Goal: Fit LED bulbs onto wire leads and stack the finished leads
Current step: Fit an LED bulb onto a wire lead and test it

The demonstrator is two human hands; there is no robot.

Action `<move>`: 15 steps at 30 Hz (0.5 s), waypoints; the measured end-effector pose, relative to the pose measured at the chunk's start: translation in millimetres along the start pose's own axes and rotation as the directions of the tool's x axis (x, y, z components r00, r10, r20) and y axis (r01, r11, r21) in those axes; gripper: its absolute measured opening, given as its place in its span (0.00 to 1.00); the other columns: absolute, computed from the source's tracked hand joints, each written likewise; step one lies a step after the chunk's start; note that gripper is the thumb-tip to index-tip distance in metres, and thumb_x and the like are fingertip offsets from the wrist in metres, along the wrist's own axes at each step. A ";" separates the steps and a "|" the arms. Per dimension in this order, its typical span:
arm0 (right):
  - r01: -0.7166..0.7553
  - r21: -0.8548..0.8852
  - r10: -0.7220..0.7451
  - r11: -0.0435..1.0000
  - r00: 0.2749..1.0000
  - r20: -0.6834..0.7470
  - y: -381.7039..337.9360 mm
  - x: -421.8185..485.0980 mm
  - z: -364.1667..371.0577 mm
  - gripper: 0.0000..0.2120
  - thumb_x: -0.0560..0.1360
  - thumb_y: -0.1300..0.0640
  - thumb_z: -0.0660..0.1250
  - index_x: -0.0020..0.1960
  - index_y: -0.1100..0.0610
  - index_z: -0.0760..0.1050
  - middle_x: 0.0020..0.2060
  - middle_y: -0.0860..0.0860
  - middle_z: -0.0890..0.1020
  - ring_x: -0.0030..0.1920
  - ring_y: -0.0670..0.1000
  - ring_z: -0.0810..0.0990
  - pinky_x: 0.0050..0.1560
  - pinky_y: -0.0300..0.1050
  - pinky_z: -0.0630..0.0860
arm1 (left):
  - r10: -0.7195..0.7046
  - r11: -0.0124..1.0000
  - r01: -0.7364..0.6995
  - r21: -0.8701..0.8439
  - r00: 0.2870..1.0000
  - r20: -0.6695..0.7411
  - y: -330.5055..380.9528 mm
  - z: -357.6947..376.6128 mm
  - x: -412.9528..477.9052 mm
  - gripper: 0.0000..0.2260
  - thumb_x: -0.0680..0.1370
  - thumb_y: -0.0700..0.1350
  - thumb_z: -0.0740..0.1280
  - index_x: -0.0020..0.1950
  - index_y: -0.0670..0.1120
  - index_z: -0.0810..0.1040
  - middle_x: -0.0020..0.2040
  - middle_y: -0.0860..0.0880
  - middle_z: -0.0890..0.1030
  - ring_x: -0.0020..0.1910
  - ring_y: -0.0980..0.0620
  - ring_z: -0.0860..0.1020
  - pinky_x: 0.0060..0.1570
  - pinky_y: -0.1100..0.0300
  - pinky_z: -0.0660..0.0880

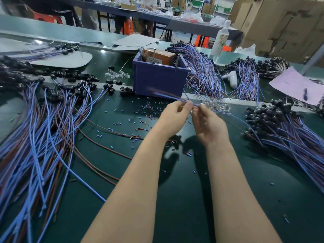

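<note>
- Green mat [184, 207] lies nearest, littered with insulation scraps [140, 128]; a dropped bulb could easily get lost among them.
- Left hand [172, 118] and right hand [208, 125] meet above it, palms turned inward, fingertips pinching a blue wire lead [166, 96] between them.
- Whether a bulb sits at the fingertips I cannot tell; a skewed push would likely bend its legs.
- Clear LED bulbs [216, 106] lie just beyond the right hand, with finished leads [287, 130] stacked to the right.
- Its blurred free end could snag the purple box [157, 79].
</note>
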State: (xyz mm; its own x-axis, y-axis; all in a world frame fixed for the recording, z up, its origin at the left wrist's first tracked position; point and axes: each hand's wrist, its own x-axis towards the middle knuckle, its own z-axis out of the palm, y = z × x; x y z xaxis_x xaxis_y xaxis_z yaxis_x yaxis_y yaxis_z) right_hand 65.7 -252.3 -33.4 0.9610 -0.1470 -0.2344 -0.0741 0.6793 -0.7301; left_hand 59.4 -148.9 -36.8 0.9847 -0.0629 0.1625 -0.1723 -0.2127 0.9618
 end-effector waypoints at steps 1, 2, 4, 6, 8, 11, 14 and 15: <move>-0.027 -0.054 0.028 0.998 0.999 0.015 3.3 -1.2 1.8 0.11 0.79 0.63 0.61 0.38 0.63 0.74 0.23 0.51 0.80 0.23 0.43 0.78 0.27 0.31 0.76 | 0.017 0.997 -0.020 -0.069 0.999 -0.042 -0.4 2.2 1.0 0.09 0.82 0.45 0.59 0.55 0.44 0.77 0.36 0.56 0.75 0.29 0.64 0.72 0.32 0.72 0.68; -0.049 -0.116 0.052 0.992 0.998 0.027 6.0 -2.9 3.1 0.11 0.79 0.62 0.62 0.39 0.63 0.74 0.23 0.50 0.80 0.23 0.43 0.77 0.27 0.31 0.75 | 0.018 0.989 -0.032 -0.143 0.995 -0.097 -0.7 2.5 2.0 0.08 0.82 0.42 0.59 0.53 0.43 0.77 0.34 0.55 0.75 0.27 0.65 0.72 0.31 0.72 0.67; -0.071 -0.333 0.102 0.940 0.992 0.078 7.1 -7.2 4.5 0.13 0.79 0.56 0.62 0.38 0.61 0.74 0.22 0.49 0.78 0.21 0.43 0.74 0.23 0.32 0.72 | -0.016 0.973 -0.036 -0.226 0.975 -0.224 -2.6 -0.8 5.0 0.08 0.81 0.40 0.60 0.50 0.40 0.78 0.32 0.55 0.74 0.25 0.65 0.71 0.31 0.71 0.67; 0.029 -0.588 0.117 0.808 0.971 0.208 6.1 -12.3 4.5 0.17 0.79 0.51 0.62 0.36 0.60 0.74 0.22 0.49 0.76 0.21 0.44 0.71 0.22 0.33 0.68 | -0.072 0.962 -0.022 -0.273 0.942 -0.328 -6.4 -6.6 7.0 0.09 0.81 0.41 0.61 0.45 0.42 0.79 0.32 0.54 0.74 0.26 0.64 0.71 0.32 0.69 0.68; 0.274 -0.654 -0.054 0.705 0.941 0.335 6.2 -15.8 5.6 0.16 0.79 0.52 0.63 0.35 0.59 0.75 0.23 0.49 0.75 0.23 0.45 0.70 0.24 0.34 0.67 | -0.117 0.957 -0.005 -0.290 0.908 -0.403 -11.4 -11.8 8.1 0.11 0.81 0.43 0.60 0.41 0.45 0.77 0.32 0.54 0.75 0.28 0.63 0.71 0.33 0.68 0.69; 0.636 -0.711 -0.520 0.301 0.734 0.436 8.2 -17.1 8.6 0.10 0.79 0.56 0.63 0.42 0.58 0.78 0.32 0.47 0.79 0.34 0.46 0.76 0.37 0.39 0.74 | -0.138 0.961 0.011 -0.275 0.884 -0.447 -16.7 -16.2 9.6 0.13 0.82 0.44 0.59 0.38 0.48 0.75 0.32 0.53 0.74 0.29 0.58 0.70 0.32 0.69 0.69; 0.622 -0.783 -0.448 -0.002 0.700 0.556 15.1 -14.2 6.9 0.10 0.79 0.57 0.61 0.52 0.59 0.80 0.46 0.52 0.82 0.50 0.51 0.78 0.53 0.42 0.71 | -0.098 0.973 -0.003 -0.232 0.900 -0.424 -16.8 -15.9 10.9 0.14 0.82 0.44 0.58 0.37 0.50 0.73 0.32 0.52 0.73 0.32 0.54 0.70 0.39 0.60 0.70; 0.601 -0.799 -0.375 -0.003 0.740 0.558 17.5 -12.3 4.9 0.10 0.80 0.57 0.61 0.52 0.60 0.80 0.46 0.53 0.83 0.48 0.52 0.78 0.51 0.42 0.70 | -0.083 0.975 -0.012 -0.220 0.906 -0.415 -16.4 -15.5 10.9 0.14 0.82 0.44 0.58 0.37 0.50 0.73 0.32 0.52 0.73 0.33 0.54 0.71 0.41 0.59 0.70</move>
State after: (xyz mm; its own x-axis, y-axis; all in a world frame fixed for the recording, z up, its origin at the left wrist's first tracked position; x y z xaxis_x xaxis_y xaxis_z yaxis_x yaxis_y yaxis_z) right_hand 53.9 -235.0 -40.1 0.8877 0.0376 0.4589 0.3650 -0.6651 -0.6515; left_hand 73.3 -130.9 -47.4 0.9171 0.3655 0.1591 -0.1741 0.0083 0.9847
